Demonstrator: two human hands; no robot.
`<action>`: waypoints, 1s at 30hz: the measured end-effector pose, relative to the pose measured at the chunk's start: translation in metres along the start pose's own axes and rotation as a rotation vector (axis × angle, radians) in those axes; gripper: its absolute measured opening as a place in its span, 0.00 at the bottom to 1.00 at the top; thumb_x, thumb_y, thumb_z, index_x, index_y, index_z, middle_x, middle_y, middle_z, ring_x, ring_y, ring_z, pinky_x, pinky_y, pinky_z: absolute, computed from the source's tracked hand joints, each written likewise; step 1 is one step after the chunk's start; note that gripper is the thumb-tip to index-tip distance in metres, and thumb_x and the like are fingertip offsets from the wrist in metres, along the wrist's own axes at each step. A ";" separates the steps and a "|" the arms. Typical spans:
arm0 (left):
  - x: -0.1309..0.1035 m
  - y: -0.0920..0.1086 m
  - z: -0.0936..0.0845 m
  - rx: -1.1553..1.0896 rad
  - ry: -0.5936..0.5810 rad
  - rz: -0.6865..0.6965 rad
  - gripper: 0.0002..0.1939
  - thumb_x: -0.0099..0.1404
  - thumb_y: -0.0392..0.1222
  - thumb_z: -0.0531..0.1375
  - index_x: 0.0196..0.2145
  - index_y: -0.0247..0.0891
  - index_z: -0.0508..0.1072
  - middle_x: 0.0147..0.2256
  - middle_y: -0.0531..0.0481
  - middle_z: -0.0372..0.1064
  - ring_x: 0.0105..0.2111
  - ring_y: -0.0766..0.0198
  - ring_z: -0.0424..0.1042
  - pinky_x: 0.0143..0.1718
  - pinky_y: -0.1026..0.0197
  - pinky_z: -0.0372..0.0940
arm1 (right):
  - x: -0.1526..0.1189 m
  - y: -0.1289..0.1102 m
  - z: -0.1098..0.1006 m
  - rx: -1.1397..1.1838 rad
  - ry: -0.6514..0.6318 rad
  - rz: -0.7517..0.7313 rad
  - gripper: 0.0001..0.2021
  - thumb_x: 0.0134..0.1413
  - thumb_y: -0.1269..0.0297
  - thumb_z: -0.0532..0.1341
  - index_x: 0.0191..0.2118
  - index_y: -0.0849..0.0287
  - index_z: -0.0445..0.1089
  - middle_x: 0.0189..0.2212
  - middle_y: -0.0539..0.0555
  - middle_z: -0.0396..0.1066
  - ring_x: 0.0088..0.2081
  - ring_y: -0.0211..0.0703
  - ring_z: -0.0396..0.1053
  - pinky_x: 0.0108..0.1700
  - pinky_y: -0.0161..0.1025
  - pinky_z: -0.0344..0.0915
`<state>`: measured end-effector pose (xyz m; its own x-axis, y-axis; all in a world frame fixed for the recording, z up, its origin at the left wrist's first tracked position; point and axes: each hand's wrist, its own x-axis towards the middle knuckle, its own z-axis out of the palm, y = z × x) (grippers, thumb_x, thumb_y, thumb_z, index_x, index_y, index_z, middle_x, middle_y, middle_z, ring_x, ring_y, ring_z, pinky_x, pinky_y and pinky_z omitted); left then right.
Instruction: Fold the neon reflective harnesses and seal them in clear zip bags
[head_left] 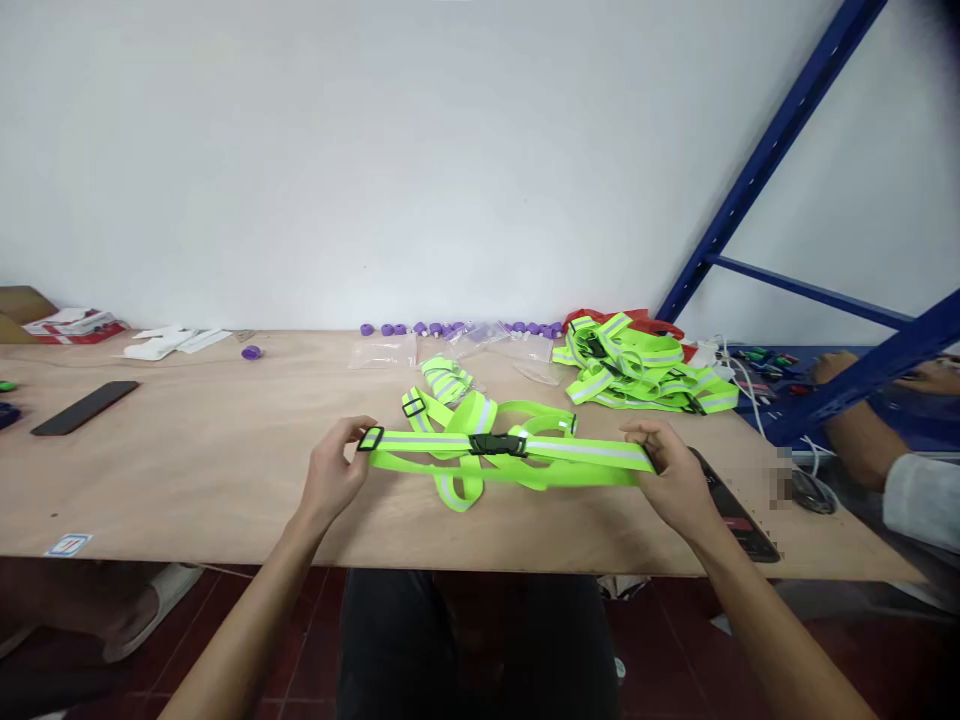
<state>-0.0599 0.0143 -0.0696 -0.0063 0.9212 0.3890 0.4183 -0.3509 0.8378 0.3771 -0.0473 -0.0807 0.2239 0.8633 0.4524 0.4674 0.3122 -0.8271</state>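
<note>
A neon-yellow reflective strap is stretched level between my two hands, just above the table's front part. My left hand pinches one end at a black slider. The other end is gripped in my right hand, with the fingers closed over it. A black side-release buckle, fastened, sits in the middle of the upper band. More loops of the same webbing hang or lie behind and below it. Just beyond lies a folded yellow strap bundle.
A heap of yellow reflective straps lies at the back right. Purple caps and clear plastic bags line the wall. A phone lies by my right forearm. Blue shelf posts and another person's arm are at right.
</note>
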 end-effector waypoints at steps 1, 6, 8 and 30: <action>0.003 -0.002 -0.001 -0.142 0.046 -0.073 0.15 0.51 0.33 0.59 0.38 0.38 0.74 0.38 0.49 0.74 0.41 0.56 0.71 0.47 0.54 0.66 | 0.003 0.005 -0.001 -0.020 0.026 -0.025 0.17 0.40 0.71 0.60 0.41 0.56 0.69 0.35 0.54 0.72 0.38 0.45 0.72 0.36 0.37 0.68; 0.044 0.001 0.018 -0.477 -0.012 -0.234 0.10 0.51 0.38 0.59 0.34 0.37 0.68 0.31 0.47 0.72 0.31 0.56 0.74 0.35 0.49 0.71 | 0.041 0.011 0.009 -0.019 0.008 -0.048 0.14 0.40 0.70 0.59 0.38 0.55 0.70 0.35 0.54 0.74 0.38 0.46 0.73 0.40 0.42 0.70; 0.068 0.011 0.022 -0.547 -0.044 -0.222 0.11 0.50 0.37 0.60 0.34 0.38 0.64 0.30 0.48 0.70 0.29 0.59 0.73 0.36 0.47 0.72 | 0.063 0.005 0.010 0.010 0.012 -0.051 0.12 0.41 0.68 0.61 0.37 0.54 0.69 0.33 0.55 0.74 0.36 0.48 0.73 0.39 0.43 0.70; -0.073 0.022 0.003 0.596 -0.663 0.292 0.32 0.61 0.57 0.67 0.58 0.44 0.66 0.57 0.44 0.68 0.53 0.48 0.69 0.51 0.49 0.64 | -0.020 -0.008 -0.022 -0.540 -0.596 -0.064 0.30 0.46 0.53 0.70 0.58 0.41 0.68 0.55 0.57 0.71 0.54 0.63 0.71 0.50 0.53 0.74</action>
<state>-0.0473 -0.0603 -0.0808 0.6144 0.7825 0.1011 0.7193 -0.6082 0.3356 0.3881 -0.0753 -0.0758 -0.2396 0.9642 0.1132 0.8466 0.2646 -0.4618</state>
